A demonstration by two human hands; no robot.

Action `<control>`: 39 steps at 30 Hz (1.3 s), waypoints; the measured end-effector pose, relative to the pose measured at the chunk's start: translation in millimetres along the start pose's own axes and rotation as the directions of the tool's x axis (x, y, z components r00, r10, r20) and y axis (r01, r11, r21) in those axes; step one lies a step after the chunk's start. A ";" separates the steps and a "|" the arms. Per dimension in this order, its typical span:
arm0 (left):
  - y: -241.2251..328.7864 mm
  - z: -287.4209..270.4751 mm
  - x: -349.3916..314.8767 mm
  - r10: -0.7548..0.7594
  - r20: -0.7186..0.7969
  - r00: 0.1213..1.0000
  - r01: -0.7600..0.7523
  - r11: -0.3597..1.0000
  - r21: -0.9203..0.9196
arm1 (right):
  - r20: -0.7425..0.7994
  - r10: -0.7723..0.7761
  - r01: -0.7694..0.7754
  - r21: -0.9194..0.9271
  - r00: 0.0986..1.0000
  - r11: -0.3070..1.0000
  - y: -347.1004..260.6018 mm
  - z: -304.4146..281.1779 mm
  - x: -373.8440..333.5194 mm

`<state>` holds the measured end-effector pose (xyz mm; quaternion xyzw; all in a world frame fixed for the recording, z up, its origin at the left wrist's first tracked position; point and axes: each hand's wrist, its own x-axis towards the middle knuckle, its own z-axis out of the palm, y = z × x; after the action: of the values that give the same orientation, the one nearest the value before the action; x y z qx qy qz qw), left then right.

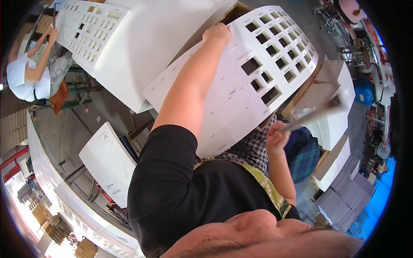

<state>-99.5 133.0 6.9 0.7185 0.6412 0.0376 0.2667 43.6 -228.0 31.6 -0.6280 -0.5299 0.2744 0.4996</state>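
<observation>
A large white board sheet (215, 107) lies in front of me, with rows of square cut-outs over its right part. My left hand (217, 34) is at its far edge, fingers curled over and closed on that edge; the fingertips are hidden. To the right of the sheet, my right hand (277, 136) is closed around one end of a long grey bar-like tool (309, 118). The tool points up and to the right. Its far end looks darker and wider but is smeared by motion, so its exact kind cannot be told. It is apart from the sheet.
A co-worker (32, 77) at the far left handles another white sheet with cut-outs (88, 32). White sheets (329, 112) stand stacked at the right, above piled grey boards (346, 198). A white box (107, 163) is at my left. A blue plaid cloth (301, 155) hangs near my right hand.
</observation>
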 end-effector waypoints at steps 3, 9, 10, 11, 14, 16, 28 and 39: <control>-0.3 25.5 13.7 0.048 -0.069 0.997 -0.045 0.998 0.032 | 0.079 0.276 -0.181 -0.579 0.958 0.795 12.9 3.0 -1.0; -4.7 6.2 3.3 0.018 -0.023 1.000 -0.017 1.000 0.017 | -0.053 -0.063 0.078 0.338 0.997 0.938 -12.4 -14.6 3.9; -3.3 6.5 4.8 0.025 -0.024 0.999 -0.025 1.000 0.012 | -0.029 -0.055 0.060 0.176 0.998 0.983 -0.6 -8.4 1.5; -2.2 8.5 7.2 0.032 -0.026 0.999 -0.032 0.999 0.006 | -0.006 -0.046 0.046 0.006 0.999 0.999 10.5 -2.6 -1.2; -2.8 17.5 6.6 0.016 -0.048 0.999 -0.016 1.000 0.012 | 0.132 0.329 -0.194 -0.585 0.935 0.787 23.8 -0.7 2.3; -5.3 13.9 8.6 0.003 -0.034 0.999 -0.003 1.000 0.016 | 0.040 0.265 -0.243 -0.288 0.963 0.926 11.6 -1.6 0.8; -27.2 12.9 47.9 0.176 0.087 0.981 -0.184 0.979 0.091 | 0.064 0.468 -0.445 -0.222 0.881 0.868 -4.6 -0.6 61.2; -41.7 -4.5 -6.2 0.264 -0.032 0.964 -0.261 0.963 0.071 | 0.130 0.342 -0.268 -0.395 0.931 0.879 -1.2 16.4 78.5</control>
<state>-140.0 130.2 -5.4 0.8046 0.5466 0.0664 0.2222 51.5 -148.8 41.5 -0.7566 -0.5126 0.3053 0.2676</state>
